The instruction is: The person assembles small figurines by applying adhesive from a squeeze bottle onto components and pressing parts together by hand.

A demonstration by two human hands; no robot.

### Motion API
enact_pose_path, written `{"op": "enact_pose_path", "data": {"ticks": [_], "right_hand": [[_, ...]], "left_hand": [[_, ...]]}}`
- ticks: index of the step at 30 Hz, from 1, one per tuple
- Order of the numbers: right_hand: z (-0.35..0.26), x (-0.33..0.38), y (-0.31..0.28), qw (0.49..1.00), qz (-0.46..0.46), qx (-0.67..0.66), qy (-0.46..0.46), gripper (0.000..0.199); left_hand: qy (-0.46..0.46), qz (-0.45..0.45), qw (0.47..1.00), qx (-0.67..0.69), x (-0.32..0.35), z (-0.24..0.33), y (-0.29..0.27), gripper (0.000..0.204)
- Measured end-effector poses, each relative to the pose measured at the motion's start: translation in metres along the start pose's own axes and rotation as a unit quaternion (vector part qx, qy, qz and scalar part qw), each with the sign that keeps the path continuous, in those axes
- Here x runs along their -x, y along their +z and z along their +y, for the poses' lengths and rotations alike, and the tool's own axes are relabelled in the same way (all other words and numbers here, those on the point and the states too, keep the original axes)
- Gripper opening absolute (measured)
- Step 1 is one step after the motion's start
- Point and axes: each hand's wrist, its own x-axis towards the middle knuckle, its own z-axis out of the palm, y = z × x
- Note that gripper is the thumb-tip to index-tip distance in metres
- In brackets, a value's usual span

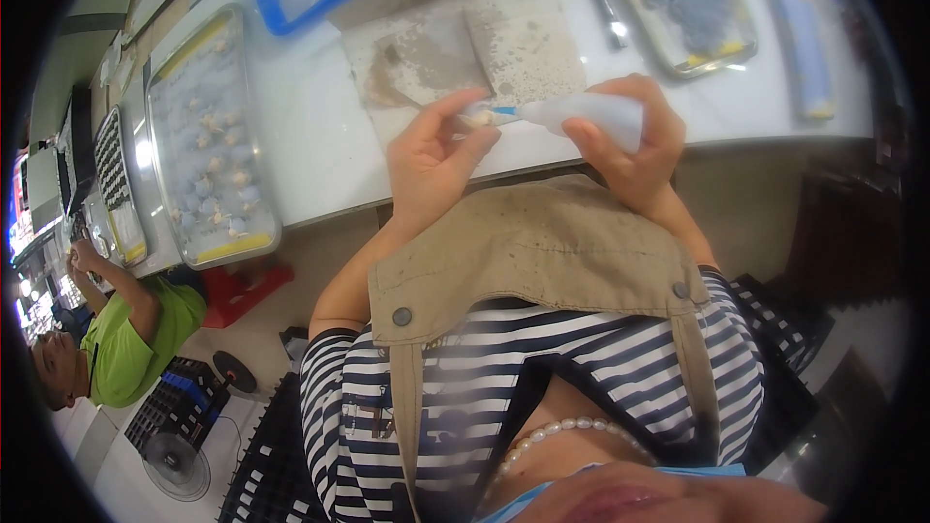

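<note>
Between the thumb and fingers of my left hand is a small cream-coloured figurine piece, partly covered by the fingertips. My right hand grips a translucent white squeeze bottle lying on its side in the air. Its blue tip points left and reaches the small piece or nearly so; I cannot tell if they touch. Both hands are above the near edge of the white table, just in front of a stained sheet of cardboard.
A clear tray of small pale-blue and cream pieces stands left. At the back are a blue-rimmed tray and, right, a tray of grey pieces. A dark pen-like tool lies between. A co-worker in green sits at left.
</note>
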Motion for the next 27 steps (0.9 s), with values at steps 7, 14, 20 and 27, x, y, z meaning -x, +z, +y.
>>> {"op": "enact_pose_path", "data": {"ticks": [7,14,20,27], "right_hand": [[0.0001,0.0015,-0.0019,1.000,-0.005,0.005,0.003,0.029],[0.0021,0.0020,-0.0043,1.000,0.025,-0.008,0.002,0.028],[-0.0013,0.0011,-0.0076,0.999,0.027,-0.010,0.035,0.025],[-0.0007,0.0015,-0.0062,0.999,0.021,-0.004,0.033,0.026]], "left_hand": [[-0.003,0.003,1.000,0.006,0.0005,-0.0009,0.0013,0.035],[-0.014,-0.009,1.000,0.023,-0.0008,0.0018,0.0010,0.033],[-0.086,0.002,0.991,0.102,-0.0003,0.0032,0.0026,0.032],[-0.098,0.009,0.990,0.099,0.0002,0.0054,0.0039,0.033]]}}
